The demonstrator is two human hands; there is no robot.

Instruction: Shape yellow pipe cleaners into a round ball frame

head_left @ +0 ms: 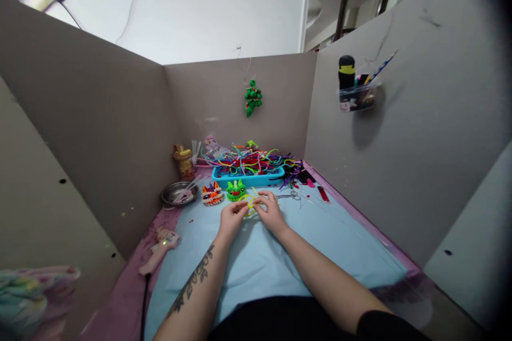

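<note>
Pale-blue table cover, spread over the lower centre of the frame. Above it, at mid-frame, a turquoise tray heaped with multicoloured pipe cleaners. Pink glue gun, lower left. The person's left hand and right hand, near centre. Just upper left of them, an orange-and-white lion-like head and a green one. Yellow pipe cleaner, bent, at centre, pinched in both hands' fingertips.

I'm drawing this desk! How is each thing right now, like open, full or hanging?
Left hand: pinching yellow strand
Right hand: pinching it too
Yellow strand: bent, held
Glue gun: lying down, light on
Blue tray: heaped full
Metal bowl: upright, holding things
Scissors: lying down; open or shut unclear
Green ornament: hanging
Wall box: holding tools
</note>
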